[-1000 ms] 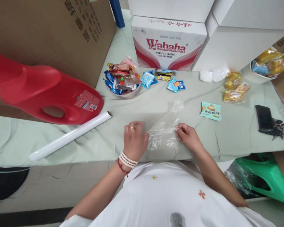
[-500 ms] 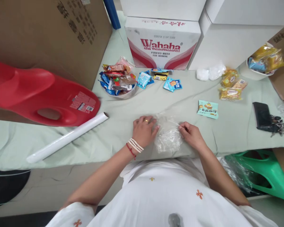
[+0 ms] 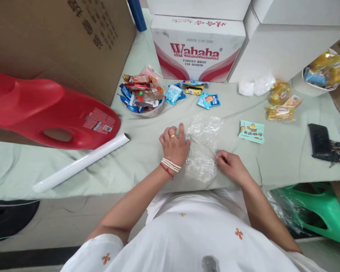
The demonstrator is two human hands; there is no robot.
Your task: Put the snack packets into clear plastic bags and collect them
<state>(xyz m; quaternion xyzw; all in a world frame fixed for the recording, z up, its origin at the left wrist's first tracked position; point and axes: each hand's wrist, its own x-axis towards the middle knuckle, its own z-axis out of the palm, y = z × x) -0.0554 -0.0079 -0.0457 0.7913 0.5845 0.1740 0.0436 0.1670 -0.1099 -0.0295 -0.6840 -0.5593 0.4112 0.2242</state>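
Observation:
A crinkled clear plastic bag lies on the cloth-covered table in front of me, spread between my two hands. My left hand rests at its left edge, index finger stretched forward and the other fingers loosely apart, the thumb side touching the plastic. With thumb and fingertips together, my right hand pinches the bag's right edge. To the right of the bag lies a flat pale-green snack packet. Several blue packets lie beyond the bag, near a bowl of wrapped snacks.
A red jug and a white roll lie at left. The Wahaha carton stands at the back. At right are yellow-wrapped snacks, a filled white tub, a black pouch with keys, and a green stool below.
The plastic bag is spread out farther away from me, its far edge now higher in view. My left hand has moved forward slightly, its index finger straightened. My right hand keeps its pinch.

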